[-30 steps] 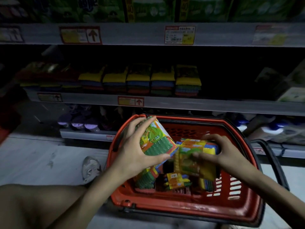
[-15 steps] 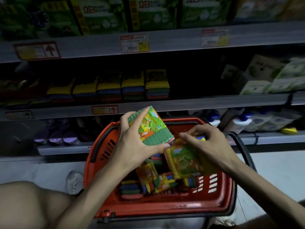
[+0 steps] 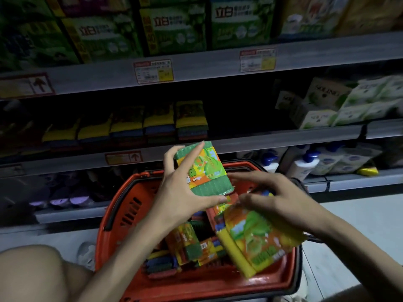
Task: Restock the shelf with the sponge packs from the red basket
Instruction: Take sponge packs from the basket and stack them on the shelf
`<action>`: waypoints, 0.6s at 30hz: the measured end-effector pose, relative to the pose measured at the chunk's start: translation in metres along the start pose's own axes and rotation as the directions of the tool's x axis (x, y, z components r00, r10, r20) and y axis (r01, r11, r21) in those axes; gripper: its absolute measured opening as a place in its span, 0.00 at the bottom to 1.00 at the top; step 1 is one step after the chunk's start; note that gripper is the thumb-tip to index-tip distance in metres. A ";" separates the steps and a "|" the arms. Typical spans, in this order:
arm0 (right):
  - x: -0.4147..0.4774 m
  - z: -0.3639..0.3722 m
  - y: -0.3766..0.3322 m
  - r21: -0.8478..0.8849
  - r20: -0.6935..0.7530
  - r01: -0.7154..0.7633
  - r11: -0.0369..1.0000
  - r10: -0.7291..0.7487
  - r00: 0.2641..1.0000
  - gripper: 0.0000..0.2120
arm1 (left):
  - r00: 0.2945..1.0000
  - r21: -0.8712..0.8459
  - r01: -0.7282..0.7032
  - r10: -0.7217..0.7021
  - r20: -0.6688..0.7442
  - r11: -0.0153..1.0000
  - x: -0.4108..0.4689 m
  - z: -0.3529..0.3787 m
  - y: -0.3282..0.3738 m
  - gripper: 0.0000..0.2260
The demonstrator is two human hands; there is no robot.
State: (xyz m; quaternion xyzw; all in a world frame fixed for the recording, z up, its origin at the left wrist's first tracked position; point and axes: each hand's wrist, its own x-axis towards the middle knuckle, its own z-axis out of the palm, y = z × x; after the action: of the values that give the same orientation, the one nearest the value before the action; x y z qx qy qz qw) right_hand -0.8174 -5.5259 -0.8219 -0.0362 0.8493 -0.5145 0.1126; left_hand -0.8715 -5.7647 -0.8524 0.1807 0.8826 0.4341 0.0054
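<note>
left hand [image 3: 181, 192] grips green pack [image 3: 204, 168]; right hand [image 3: 281, 197] edge-pinches yellow pack [image 3: 257, 238] hanging below its fingers, could slip out.

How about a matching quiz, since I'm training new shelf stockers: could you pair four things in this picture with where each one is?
Things:
1. green-edged sponge pack
2. yellow-edged sponge pack
3. blue-capped bottles
4. green boxes

Places:
A. on the top shelf
B. held in the left hand
C. on the lower shelf, right of the red basket
D. held in the right hand

Pairs: 1-B, 2-D, 3-C, 4-A.
</note>
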 end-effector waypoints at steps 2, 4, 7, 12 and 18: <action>-0.006 0.008 0.000 0.161 0.038 -0.035 0.986 0.029 0.999 0.24 | 1.000 -0.017 -0.007 0.008 0.019 1.000 0.001 0.005 0.002 0.51; -0.008 0.013 0.005 0.286 0.032 -0.048 0.957 0.041 0.999 0.27 | 1.000 -0.095 0.002 -0.001 0.011 0.995 0.003 0.007 0.006 0.45; -0.008 0.014 0.008 0.417 -0.052 -0.013 0.909 0.038 0.998 0.29 | 0.994 -0.306 -0.003 -0.030 -0.104 0.952 0.009 0.009 0.014 0.28; -0.009 0.015 0.015 0.547 -0.094 0.025 0.837 0.032 0.995 0.28 | 0.969 -0.628 -0.049 -0.115 -0.218 0.777 0.013 0.019 0.029 0.35; -0.011 0.020 0.022 0.529 -0.133 0.033 0.848 0.044 0.990 0.30 | 0.956 -0.615 0.001 -0.181 -0.232 0.789 0.017 0.029 0.032 0.20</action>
State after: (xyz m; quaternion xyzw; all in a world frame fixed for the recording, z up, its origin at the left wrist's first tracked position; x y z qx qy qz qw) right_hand -0.8014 -5.5306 -0.8483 0.0347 0.6805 -0.7294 0.0597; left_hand -0.8722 -5.7195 -0.8435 0.0633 0.6955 0.7146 -0.0399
